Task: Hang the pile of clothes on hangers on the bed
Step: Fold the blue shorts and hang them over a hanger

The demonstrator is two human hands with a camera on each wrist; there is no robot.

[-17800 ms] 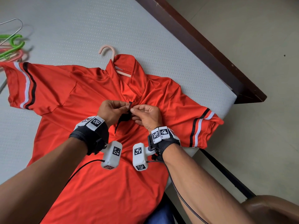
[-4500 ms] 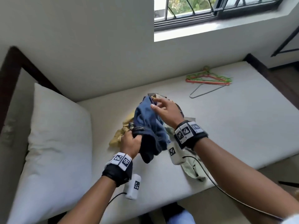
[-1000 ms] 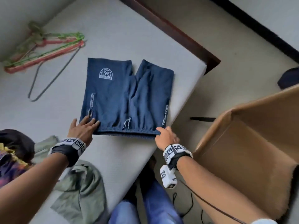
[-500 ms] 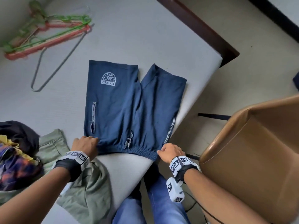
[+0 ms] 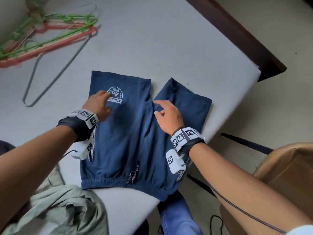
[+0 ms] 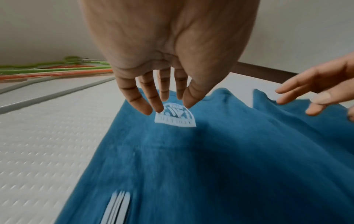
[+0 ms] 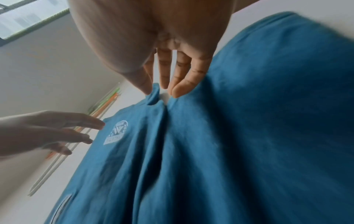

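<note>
Now both hands have left the waistband and moved up the legs of the blue shorts [image 5: 135, 133], which lie flat near the bed's [image 5: 169, 48] edge, so smoothing looks nearly done. The left hand [image 5: 98, 106] rests with straight fingers by the logo; the right hand [image 5: 169, 116] hovers, fingers loosely apart, at the crotch. Hangers [image 5: 47, 39] wait far left, unblocked; green clothes [image 5: 59, 209] lie nearby.

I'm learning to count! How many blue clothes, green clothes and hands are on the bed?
Blue shorts: 1
Pale green garment: 1
Hands: 2, the left hand and the right hand
Total: 4
</note>
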